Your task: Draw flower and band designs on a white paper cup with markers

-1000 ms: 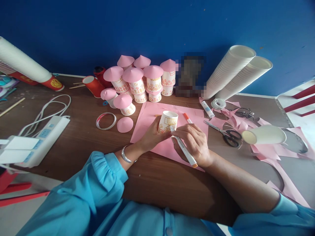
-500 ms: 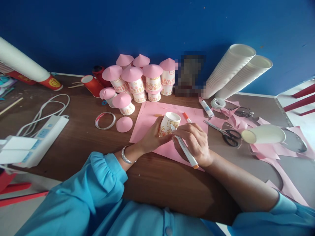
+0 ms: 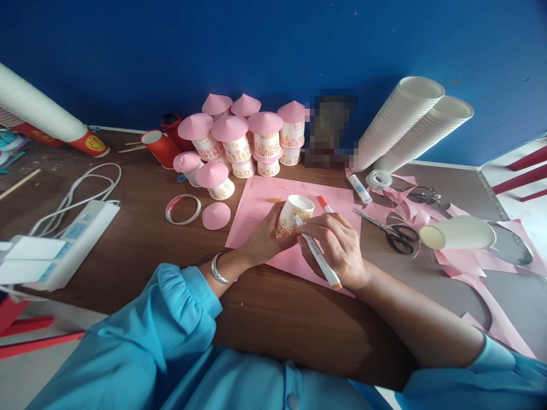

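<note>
My left hand (image 3: 270, 233) is wrapped round a white paper cup (image 3: 294, 214) with orange and yellow flowers and a striped shape drawn on its side. The cup is tilted, its rim facing up. Between the fingers of my right hand (image 3: 335, 245) is a white marker (image 3: 321, 263), its tip at the cup's drawn side; whether it touches is too small to tell. Under both hands lies a pink paper sheet (image 3: 290, 261). On it, behind my right hand, rests a second marker with an orange cap (image 3: 322, 201), and a tan cap (image 3: 274, 200) lies left of the cup.
Decorated cups with pink cone roofs (image 3: 231, 130) stand at the back. Tape rolls (image 3: 183, 209), a pink paper disc (image 3: 216, 216) and a power strip (image 3: 77, 239) lie left. Rightward are scissors (image 3: 395, 230), a glue tube (image 3: 359, 188), pink scraps (image 3: 470, 262) and stacked cups (image 3: 397, 122).
The marker's rear end has shifted slightly up and to the left with my right hand. My left hand and the cup have stayed nearly still.
</note>
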Tool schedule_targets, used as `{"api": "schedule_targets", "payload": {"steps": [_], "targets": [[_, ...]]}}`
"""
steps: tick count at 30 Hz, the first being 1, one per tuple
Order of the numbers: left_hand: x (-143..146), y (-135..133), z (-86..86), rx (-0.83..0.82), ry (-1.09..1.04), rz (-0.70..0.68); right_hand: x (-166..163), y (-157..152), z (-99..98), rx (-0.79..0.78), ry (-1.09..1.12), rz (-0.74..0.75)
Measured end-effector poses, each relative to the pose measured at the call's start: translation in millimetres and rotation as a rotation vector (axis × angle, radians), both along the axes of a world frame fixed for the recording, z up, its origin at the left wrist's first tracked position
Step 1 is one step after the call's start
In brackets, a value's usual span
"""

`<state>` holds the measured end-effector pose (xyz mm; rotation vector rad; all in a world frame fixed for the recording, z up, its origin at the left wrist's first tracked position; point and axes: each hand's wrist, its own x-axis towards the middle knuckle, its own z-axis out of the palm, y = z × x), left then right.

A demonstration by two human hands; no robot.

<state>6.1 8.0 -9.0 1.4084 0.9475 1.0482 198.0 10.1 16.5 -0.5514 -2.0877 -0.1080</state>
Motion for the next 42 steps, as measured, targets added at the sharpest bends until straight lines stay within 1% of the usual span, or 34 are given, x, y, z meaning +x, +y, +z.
{"api": "schedule_targets", "payload": {"steps": [6,13,24,28,32,38,42], "targets": [[0,1,0.1,-0.058,-0.004,0.018,-1,-2,-1.1,-0.027,0.004,0.020],[1,1,0.1,-0.081,-0.046,0.015,-2,-2,2.3,-0.015,-0.018,0.013],[0,1,0.8,-0.124,-0.065,0.026,-1,-3,1.1,-0.020,-0.010,0.014],[-1,1,-4.5,-0.084,-0.074,0.002,0,-3,2.7,-0.014,0.013,0.054],[0,0,-7.7,-0.002,-0.026,-0.006,1,-1,2.1,0.003,0.019,0.020],[0,-1,-3.3,0.075,0.109,0.016,1,0,0.5,0.011,0.026,-0.015],[-1,-1,-1.7,0.110,0.122,0.013,0,1,0.5,0.022,0.012,-0.019]]}}
